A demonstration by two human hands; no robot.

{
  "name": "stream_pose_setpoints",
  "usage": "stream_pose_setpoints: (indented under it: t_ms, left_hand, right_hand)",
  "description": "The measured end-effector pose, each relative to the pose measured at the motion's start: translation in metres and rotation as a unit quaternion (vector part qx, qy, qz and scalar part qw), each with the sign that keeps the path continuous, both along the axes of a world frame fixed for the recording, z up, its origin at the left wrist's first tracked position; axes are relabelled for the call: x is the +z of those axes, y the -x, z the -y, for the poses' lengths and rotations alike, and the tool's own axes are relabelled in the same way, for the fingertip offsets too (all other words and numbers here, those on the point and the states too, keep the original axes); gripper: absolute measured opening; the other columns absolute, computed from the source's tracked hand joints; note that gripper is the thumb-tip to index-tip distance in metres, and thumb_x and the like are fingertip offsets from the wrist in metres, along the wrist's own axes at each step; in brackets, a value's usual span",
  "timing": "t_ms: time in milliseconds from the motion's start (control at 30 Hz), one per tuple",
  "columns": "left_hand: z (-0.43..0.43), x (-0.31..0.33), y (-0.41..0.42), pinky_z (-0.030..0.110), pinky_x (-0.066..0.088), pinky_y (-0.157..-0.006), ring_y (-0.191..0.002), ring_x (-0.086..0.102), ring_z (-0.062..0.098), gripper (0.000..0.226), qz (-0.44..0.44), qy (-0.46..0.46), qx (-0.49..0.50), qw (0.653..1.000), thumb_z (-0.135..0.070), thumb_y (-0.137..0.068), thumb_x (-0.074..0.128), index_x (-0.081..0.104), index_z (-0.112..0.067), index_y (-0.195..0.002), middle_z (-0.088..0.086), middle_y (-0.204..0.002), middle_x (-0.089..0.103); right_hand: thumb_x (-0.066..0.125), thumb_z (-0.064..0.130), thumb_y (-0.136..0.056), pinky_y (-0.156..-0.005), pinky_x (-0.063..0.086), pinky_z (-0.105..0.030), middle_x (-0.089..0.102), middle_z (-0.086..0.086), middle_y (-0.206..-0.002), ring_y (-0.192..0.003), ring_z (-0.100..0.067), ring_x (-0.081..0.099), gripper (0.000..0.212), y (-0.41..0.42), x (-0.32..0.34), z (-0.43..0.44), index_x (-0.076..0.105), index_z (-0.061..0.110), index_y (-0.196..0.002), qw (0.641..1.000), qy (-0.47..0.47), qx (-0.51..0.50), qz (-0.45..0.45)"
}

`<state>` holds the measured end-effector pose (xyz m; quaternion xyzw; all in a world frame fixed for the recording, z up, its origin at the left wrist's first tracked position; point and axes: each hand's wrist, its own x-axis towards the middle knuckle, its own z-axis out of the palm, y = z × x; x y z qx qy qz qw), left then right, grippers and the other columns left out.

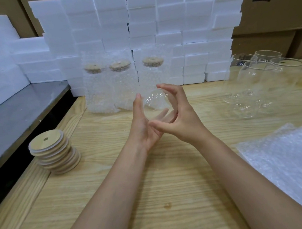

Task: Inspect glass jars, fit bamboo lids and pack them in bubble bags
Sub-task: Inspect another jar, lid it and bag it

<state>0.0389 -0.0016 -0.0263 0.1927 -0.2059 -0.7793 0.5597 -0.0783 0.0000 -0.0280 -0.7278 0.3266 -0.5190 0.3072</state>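
While left hand (144, 126) is cradling glass jar (156, 102) from below, fingers flat, thumb sticking up, right hand (182, 118) is curling its grip round jar's side, both hovering over mid surface (153, 188).

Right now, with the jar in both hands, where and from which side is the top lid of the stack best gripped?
Probably by its rim, from above: the top lid is a flat disc lying on a leaning stack, so only its edge is free. The left hand is nearer, once free of the jar.
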Motion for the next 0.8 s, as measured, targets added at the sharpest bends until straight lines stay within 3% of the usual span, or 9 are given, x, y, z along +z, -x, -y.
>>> stream_pose_setpoints:
  t_ms: [67,133,300,533,700,733,800]
  left_hand:
    - [-0.001,-0.001,-0.002,0.038,0.060,-0.075,-0.091,0.071,0.033,0.087,-0.002,-0.005,-0.038,0.999,-0.066,-0.080,0.053,0.039,0.002,-0.131,0.022,-0.108,0.068]
    - [0.000,-0.001,-0.004,0.036,0.060,-0.070,-0.087,0.072,0.032,0.082,-0.001,-0.006,-0.051,0.999,-0.071,-0.082,0.048,0.050,0.003,-0.118,0.021,-0.099,0.071]
    - [0.002,0.001,-0.006,0.033,0.059,-0.060,-0.085,0.072,0.034,0.083,0.000,-0.009,-0.040,0.999,-0.076,-0.083,0.045,0.066,0.001,-0.105,0.022,-0.103,0.070]
    - [0.007,0.001,-0.009,0.031,0.057,-0.054,-0.077,0.072,0.032,0.064,0.023,-0.045,-0.033,0.998,-0.064,-0.091,0.045,0.061,-0.004,-0.108,0.018,-0.092,0.072]
    - [0.008,0.002,-0.011,0.034,0.058,-0.060,-0.079,0.073,0.029,0.069,0.099,-0.043,-0.011,0.994,-0.066,-0.091,0.043,0.074,-0.004,-0.094,0.017,-0.095,0.072]
    - [0.007,0.004,-0.011,0.035,0.059,-0.063,-0.082,0.073,0.030,0.069,0.112,-0.049,-0.007,0.992,-0.066,-0.090,0.043,0.073,-0.004,-0.099,0.019,-0.102,0.070]
    - [0.007,0.006,-0.008,0.040,0.058,-0.068,-0.091,0.070,0.035,0.067,0.134,-0.063,0.015,0.989,-0.064,-0.088,0.048,0.055,-0.012,-0.130,0.022,-0.124,0.058]
  right_hand:
    - [0.085,0.015,-0.065,-0.104,0.028,-0.010,0.043,0.007,-0.139,-0.131,0.000,0.039,0.086,0.002,0.000,0.000,0.038,0.015,-0.137,0.999,0.008,-0.004,-0.039]
    - [0.088,0.013,-0.064,-0.105,0.029,-0.011,0.042,0.008,-0.140,-0.131,0.000,0.039,0.091,0.003,0.001,-0.001,0.037,0.015,-0.139,0.998,0.013,-0.015,-0.058]
    - [0.090,0.021,-0.061,-0.108,0.034,-0.022,0.047,0.010,-0.137,-0.129,-0.005,0.042,0.090,-0.003,0.006,-0.003,0.041,0.020,-0.137,0.995,0.035,-0.063,-0.069]
    - [0.092,0.028,-0.055,-0.098,0.028,-0.005,0.047,0.018,-0.122,-0.118,-0.011,0.046,0.091,-0.011,0.002,-0.003,0.047,0.020,-0.133,0.985,0.093,-0.127,-0.070]
    - [0.091,0.029,-0.055,-0.099,0.038,-0.021,0.048,0.007,-0.124,-0.115,-0.017,0.049,0.090,-0.012,-0.008,-0.004,0.045,0.012,-0.130,0.982,0.104,-0.153,-0.034]
    - [0.091,0.028,-0.056,-0.101,0.039,-0.025,0.048,0.004,-0.126,-0.116,-0.017,0.049,0.090,-0.013,-0.011,-0.004,0.044,0.009,-0.130,0.981,0.108,-0.159,-0.030]
    - [0.090,0.030,-0.059,-0.103,0.040,-0.031,0.045,-0.001,-0.131,-0.121,-0.016,0.047,0.090,-0.014,-0.018,-0.006,0.041,0.005,-0.130,0.982,0.104,-0.159,-0.021]
